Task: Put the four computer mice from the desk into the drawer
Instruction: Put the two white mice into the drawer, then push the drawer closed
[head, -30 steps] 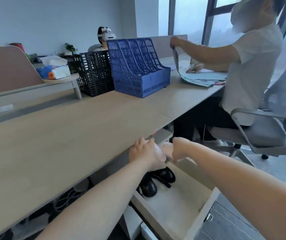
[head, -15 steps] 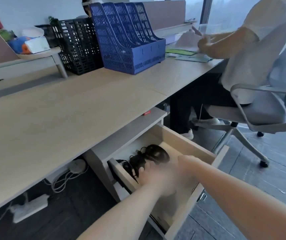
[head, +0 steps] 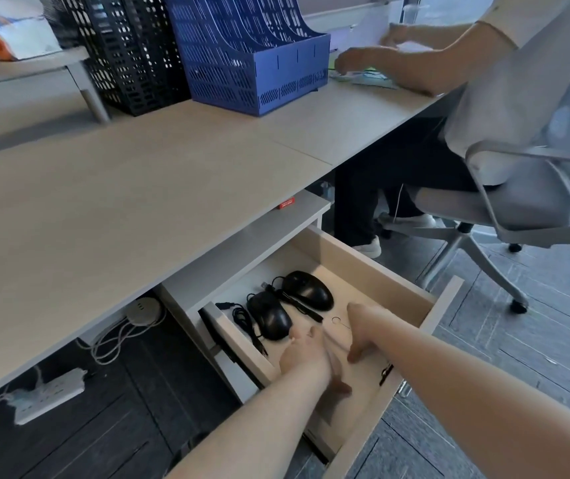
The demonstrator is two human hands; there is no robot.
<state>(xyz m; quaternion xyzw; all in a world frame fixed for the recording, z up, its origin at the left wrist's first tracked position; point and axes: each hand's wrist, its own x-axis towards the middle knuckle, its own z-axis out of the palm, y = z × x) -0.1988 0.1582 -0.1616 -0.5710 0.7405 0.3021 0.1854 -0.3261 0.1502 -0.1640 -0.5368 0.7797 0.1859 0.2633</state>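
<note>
Change: both hands sit lower in the drawer (head: 373,267) than half a second ago.
Drawer: open below the desk (head: 110,209), two black mice (head: 271,318) inside, cords alongside.
Left hand (head: 306,357): grip unclear, blurred.
Right hand (head: 363,331): fingers spread, holding nothing.

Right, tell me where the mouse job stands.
Done: two black mice, one at the back and one nearer the left wall, lie in the open drawer with their cables. In hand: the left hand and right hand are both down inside the drawer; whether they hold a mouse is hidden. Left: the visible desk top shows no mice, so the other two are unaccounted for. The drawer is not yet shut.
</note>
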